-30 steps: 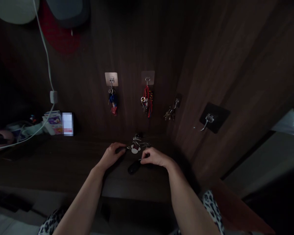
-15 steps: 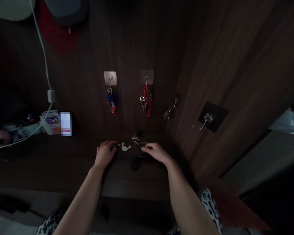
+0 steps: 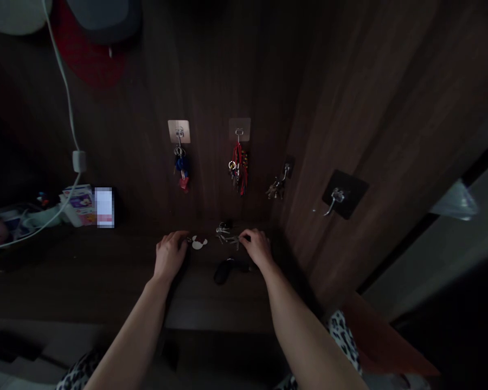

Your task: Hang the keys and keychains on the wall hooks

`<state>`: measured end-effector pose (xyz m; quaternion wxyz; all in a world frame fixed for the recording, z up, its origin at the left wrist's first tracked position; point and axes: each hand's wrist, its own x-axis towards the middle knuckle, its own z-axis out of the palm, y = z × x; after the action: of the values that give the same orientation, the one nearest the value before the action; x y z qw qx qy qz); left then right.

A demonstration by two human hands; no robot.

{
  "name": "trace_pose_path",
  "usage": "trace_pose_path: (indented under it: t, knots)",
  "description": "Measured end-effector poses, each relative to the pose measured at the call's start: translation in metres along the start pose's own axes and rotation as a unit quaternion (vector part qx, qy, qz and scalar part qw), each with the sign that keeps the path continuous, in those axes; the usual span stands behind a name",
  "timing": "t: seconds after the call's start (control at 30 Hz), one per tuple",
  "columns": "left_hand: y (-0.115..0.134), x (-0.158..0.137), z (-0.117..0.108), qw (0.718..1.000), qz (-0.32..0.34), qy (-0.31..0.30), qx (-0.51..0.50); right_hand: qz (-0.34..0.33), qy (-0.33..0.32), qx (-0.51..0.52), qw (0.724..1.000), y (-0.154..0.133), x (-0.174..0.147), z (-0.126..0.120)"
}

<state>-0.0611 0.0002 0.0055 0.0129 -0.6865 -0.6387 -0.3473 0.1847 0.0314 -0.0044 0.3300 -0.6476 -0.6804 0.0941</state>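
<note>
On the dark wooden shelf, my left hand is curled, its fingertips at the clasp end of a keychain with a white rounded charm. The charm lies flat, just right of those fingers. My right hand pinches the end of a bunch of silver keys between thumb and fingers. The rest of that bunch lies on the shelf to the left of the pinch. Below it rests a black object with a strap-like part reaching toward my right wrist; its kind is too dark to tell.
On the back panel, one hook bears keys with blue and red pieces, another keys with red cords. Keys hang near the corner; a bare hook is on the side panel. Boxes and a white cable are left.
The view has shifted slightly. My left hand and the white charm have moved a little left. The keys by my right fingers show more spread out, and the right hand has risen slightly.
</note>
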Motion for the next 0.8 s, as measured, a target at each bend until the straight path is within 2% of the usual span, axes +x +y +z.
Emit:
trace_pose_path:
  t: [0.1,0.2,0.3,0.53,0.8]
  knots:
    - [0.001,0.001,0.004,0.998,0.048,0.016,-0.048,-0.028,0.014,0.135,0.99,-0.003,0.002,-0.001]
    - [0.006,0.001,0.008,0.992,0.089,0.01,-0.084,-0.036,0.007,0.3,0.953,-0.01,0.002,-0.001]
    - [0.015,-0.002,0.009,0.987,0.119,-0.008,-0.109,-0.029,-0.013,0.391,0.92,-0.021,-0.002,0.0]
    - [0.033,-0.008,0.01,0.975,0.13,-0.04,-0.176,0.01,-0.089,0.484,0.87,-0.043,-0.012,0.003]
    - [0.036,-0.007,0.01,0.971,0.094,-0.037,-0.215,-0.002,-0.122,0.479,0.869,-0.052,-0.016,0.011]
